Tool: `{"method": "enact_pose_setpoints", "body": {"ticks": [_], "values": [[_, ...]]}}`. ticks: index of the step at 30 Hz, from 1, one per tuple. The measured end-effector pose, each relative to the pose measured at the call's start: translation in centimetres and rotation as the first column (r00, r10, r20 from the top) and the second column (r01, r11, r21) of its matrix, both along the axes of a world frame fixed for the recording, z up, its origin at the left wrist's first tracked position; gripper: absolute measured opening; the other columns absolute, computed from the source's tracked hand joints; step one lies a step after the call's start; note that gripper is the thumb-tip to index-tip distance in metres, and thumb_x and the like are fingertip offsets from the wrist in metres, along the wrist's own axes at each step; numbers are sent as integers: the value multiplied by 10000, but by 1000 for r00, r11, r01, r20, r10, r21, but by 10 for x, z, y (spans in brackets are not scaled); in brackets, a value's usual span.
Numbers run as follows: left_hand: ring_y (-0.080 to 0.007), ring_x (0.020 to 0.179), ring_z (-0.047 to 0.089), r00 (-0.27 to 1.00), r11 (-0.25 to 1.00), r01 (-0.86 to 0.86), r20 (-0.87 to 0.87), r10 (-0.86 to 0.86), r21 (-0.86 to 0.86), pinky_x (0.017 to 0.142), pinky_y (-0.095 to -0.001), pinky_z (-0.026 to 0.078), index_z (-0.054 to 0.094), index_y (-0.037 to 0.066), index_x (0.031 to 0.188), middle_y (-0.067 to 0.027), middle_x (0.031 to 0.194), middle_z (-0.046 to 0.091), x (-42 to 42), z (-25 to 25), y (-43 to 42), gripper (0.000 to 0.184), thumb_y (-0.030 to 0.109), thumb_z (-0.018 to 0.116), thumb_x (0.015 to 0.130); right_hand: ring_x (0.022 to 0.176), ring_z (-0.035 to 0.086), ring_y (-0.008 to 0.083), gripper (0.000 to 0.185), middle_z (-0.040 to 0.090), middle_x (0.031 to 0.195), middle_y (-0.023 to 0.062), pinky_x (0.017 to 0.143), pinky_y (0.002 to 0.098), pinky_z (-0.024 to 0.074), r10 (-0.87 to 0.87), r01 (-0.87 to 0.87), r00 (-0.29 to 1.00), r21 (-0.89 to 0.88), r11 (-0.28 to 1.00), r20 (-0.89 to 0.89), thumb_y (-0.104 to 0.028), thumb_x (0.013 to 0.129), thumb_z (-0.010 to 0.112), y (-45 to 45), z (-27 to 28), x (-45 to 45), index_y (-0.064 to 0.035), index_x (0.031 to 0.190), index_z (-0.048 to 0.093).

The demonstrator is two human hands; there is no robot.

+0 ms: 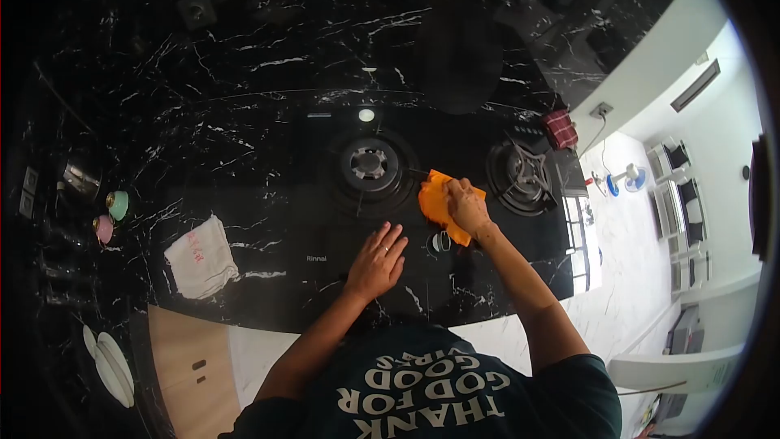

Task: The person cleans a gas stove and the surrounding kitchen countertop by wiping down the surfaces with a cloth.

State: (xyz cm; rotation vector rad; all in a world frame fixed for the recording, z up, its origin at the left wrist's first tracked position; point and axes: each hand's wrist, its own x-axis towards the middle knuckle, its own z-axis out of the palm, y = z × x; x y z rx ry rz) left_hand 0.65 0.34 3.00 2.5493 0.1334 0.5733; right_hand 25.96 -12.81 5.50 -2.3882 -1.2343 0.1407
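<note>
My right hand (466,207) presses an orange cloth (437,202) onto the black glass hob (284,195), between the two burners, with its fingers closed on the cloth. Just below the cloth is a control knob (440,241). My left hand (379,262) lies flat near the front of the hob, fingers spread, holding nothing, with a ring on one finger. Above it sits the left burner (370,163), which has no pan support over it. The right burner (526,176) carries a metal pan support (532,169).
A folded white cloth (201,258) with red marks lies on the marble counter at the left. Beyond it stand a green bowl (117,205) and a pink bowl (103,229). A checked red cloth (560,128) lies at the hob's back right corner, near a wall socket (601,110).
</note>
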Motion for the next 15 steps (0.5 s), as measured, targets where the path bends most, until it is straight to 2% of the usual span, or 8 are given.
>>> {"method": "enact_pose_setpoints", "body": {"ticks": [2, 5, 8, 11, 13, 14, 15], "values": [[-325, 1431, 398, 1000, 1000, 8, -10, -8, 2, 1138, -494, 374, 630, 64, 1275, -121, 1493, 490, 1, 0, 0, 378, 182, 622, 916, 1014, 607, 394, 186, 568, 1045, 172, 841, 476, 524, -95, 95, 989, 10, 995, 114, -77, 915, 566, 11, -8, 22, -115, 1097, 561], [-327, 1427, 402, 1000, 1000, 7, -28, -8, -7, 1130, -492, 384, 622, 70, 1289, -121, 1490, 491, 2, 4, 1, 385, 190, 620, 923, 989, 613, 409, 150, 565, 1061, 178, 808, 501, 527, -250, 246, 946, 46, 968, 206, -106, 926, 556, 33, -26, 70, -98, 1076, 555], [-332, 1420, 409, 999, 1000, 5, -54, -3, 26, 1125, -488, 392, 617, 75, 1293, -120, 1483, 494, 3, 9, 2, 386, 203, 616, 929, 964, 617, 416, 138, 559, 1055, 202, 791, 494, 533, -380, 357, 884, 131, 925, 274, -111, 920, 573, 58, -36, 118, -79, 1053, 551], [-334, 1415, 413, 997, 1000, 7, -81, -6, 14, 1121, -489, 395, 607, 77, 1295, -118, 1478, 496, 5, 4, 2, 386, 213, 611, 935, 930, 625, 404, 141, 560, 1068, 204, 786, 487, 534, -536, 520, 803, 132, 844, 259, -125, 927, 578, 97, -38, 145, -71, 1057, 567], [-334, 1412, 417, 995, 1000, 7, -95, -6, 17, 1117, -491, 399, 605, 80, 1296, -114, 1477, 498, 6, 6, 3, 386, 215, 610, 935, 947, 616, 380, 151, 573, 1039, 185, 788, 473, 532, -413, 326, 878, 331, 886, 240, -140, 924, 593, 128, -60, 152, -64, 1055, 585], [-333, 1410, 420, 995, 1000, 11, -103, -9, 15, 1113, -493, 403, 603, 83, 1297, -110, 1476, 500, 7, 8, 3, 386, 216, 610, 935, 987, 598, 351, 157, 588, 1009, 152, 796, 454, 529, -319, 233, 877, 263, 936, 359, -151, 911, 611, 147, -51, 132, -70, 1046, 604], [-333, 1410, 420, 994, 1000, 17, -110, -15, 13, 1113, -493, 403, 603, 83, 1297, -110, 1476, 500, 8, 10, 3, 386, 216, 610, 935, 970, 602, 391, 137, 592, 993, 172, 788, 477, 532, -130, 26, 931, 293, 956, 342, -154, 901, 622, 162, -50, 115, -65, 1004, 623]]}}
